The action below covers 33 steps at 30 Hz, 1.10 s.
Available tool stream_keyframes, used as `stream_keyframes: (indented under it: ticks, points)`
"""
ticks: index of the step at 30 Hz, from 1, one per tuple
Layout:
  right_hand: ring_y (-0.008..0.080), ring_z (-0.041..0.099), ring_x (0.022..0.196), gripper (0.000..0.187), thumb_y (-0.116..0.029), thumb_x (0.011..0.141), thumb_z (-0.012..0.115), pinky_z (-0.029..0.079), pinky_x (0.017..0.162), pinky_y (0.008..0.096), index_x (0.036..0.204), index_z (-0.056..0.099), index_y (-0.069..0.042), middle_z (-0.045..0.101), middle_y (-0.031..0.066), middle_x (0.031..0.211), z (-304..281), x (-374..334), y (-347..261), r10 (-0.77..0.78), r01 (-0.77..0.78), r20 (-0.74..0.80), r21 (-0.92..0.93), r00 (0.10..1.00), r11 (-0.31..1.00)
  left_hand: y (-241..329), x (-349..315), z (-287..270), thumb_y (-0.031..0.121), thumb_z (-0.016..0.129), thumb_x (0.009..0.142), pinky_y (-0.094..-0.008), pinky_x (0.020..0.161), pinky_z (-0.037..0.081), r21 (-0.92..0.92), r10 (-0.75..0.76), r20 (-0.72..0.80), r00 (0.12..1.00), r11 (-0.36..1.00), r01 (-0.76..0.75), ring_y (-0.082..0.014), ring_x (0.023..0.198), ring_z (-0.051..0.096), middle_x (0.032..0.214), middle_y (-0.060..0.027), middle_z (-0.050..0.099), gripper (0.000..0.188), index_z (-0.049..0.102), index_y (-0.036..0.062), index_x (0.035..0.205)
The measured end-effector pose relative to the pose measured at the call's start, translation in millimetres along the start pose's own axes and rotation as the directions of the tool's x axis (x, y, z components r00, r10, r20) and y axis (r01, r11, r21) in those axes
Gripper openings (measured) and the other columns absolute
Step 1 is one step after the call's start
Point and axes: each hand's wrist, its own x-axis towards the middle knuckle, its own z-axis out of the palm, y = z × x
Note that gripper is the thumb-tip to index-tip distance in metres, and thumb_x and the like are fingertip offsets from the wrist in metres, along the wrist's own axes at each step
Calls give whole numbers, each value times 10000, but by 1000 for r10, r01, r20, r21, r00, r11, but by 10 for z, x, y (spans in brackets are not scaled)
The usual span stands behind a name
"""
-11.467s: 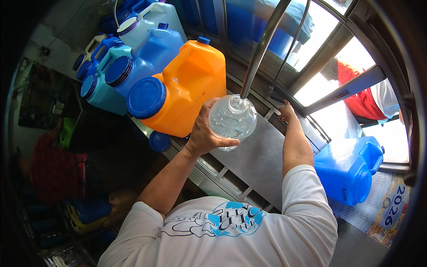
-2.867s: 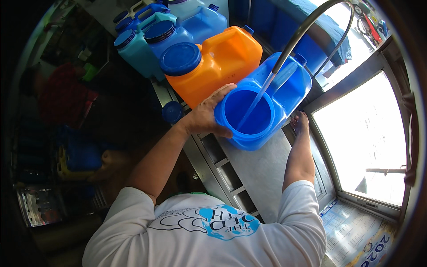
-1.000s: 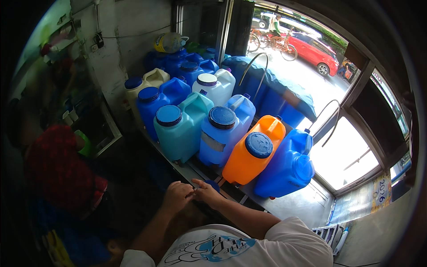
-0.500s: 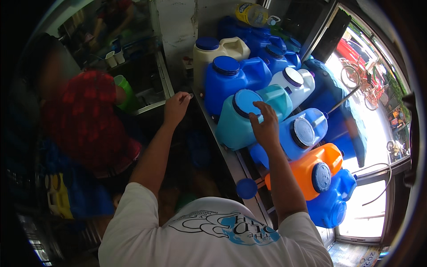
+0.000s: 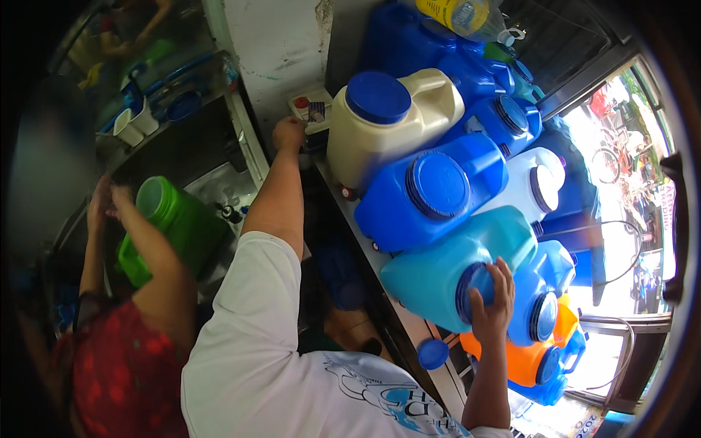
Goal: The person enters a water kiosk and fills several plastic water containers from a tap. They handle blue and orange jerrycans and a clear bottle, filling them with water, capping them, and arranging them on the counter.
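Observation:
My right hand (image 5: 496, 303) rests against the blue screw cap (image 5: 473, 281) of a turquoise water jug (image 5: 438, 274), thumb and fingers spread apart over its outer side. My left hand (image 5: 289, 133) reaches far forward, its fingers curled beside a small white box (image 5: 310, 106) with red and dark items in it, near the wall. What those fingers hold, if anything, is hidden. Ahead of the turquoise jug lies a blue jug (image 5: 409, 197) with a blue cap, and behind that stands a cream jug (image 5: 394, 120) with a dark blue cap.
A loose blue cap (image 5: 433, 354) lies on the metal ledge. White (image 5: 522, 182) and orange (image 5: 515, 354) jugs crowd the right, by the bright doorway. On the left, another person's arms (image 5: 150, 233) are beside a green jug (image 5: 175, 226) at a sink.
My view has turned left. My left hand has reached forward to the white box. My right hand stays at the turquoise jug's cap. The other person's arms and green jug show more fully.

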Motion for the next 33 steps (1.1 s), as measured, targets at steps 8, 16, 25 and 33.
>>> stream_keyframes:
  ticks: [8,16,25,33]
  points:
    - [427,464,1235,610,-488,802,631,348,1042,490,1217,569,-45,511,213,1324,-70,12,-109,38,-37,-55,22,998,999,-317,1088,792,409,527,887,-452,782,516,273,334,26,942,904,-328,-343,901,665,943,-130,699,353,712,109,911]
    - [375,393,1316,593,-439,807,670,321,1066,484,1302,516,-150,443,169,1396,-224,15,-30,107,-100,88,-81,990,992,-270,1183,1026,293,590,899,-392,795,511,-81,438,275,856,898,-433,-294,933,664,1036,-125,688,355,599,78,1181]
    - [355,337,1359,587,-472,849,616,278,1103,480,1328,497,-154,410,151,1430,-155,-20,-64,112,-106,84,-76,990,991,55,1269,627,377,661,875,-336,758,502,-605,201,77,976,788,-115,-214,901,625,1056,-121,639,451,606,-13,1094]
    - [351,346,1354,575,-468,861,600,278,1107,470,1309,521,-116,426,163,1420,-139,-58,-58,76,-76,-11,9,997,997,497,604,273,415,615,913,-329,795,498,-753,359,-2,933,614,-238,-220,952,613,1123,-124,617,492,597,-13,1153]
